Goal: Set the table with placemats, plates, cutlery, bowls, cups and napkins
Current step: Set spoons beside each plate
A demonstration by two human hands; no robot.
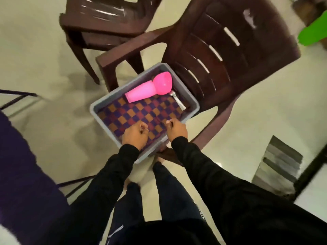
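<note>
I see both hands, left hand point(135, 134) and right hand point(177, 129), fingers curled, pinching the checked placemat point(141, 114) at the bin's point(99, 105) near edge; cup point(139, 93) lies beyond.

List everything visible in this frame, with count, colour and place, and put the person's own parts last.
bin: one, grey, on the seat of the nearer chair.
checkered cloth: one, purple, red and orange, lining the bin's floor.
cup: one, pink, lying on its side at the bin's far end.
bowl: one, pink, tilted beside the cup.
metal utensil: one, silver, by the bin's right wall; type unclear.
chairs: two, dark brown plastic, one holding the bin, one behind it.
green object: one, top right edge, unidentifiable.
left hand: fingers curled at the cloth's near edge.
right hand: fingers curled on the cloth's near edge.
</note>
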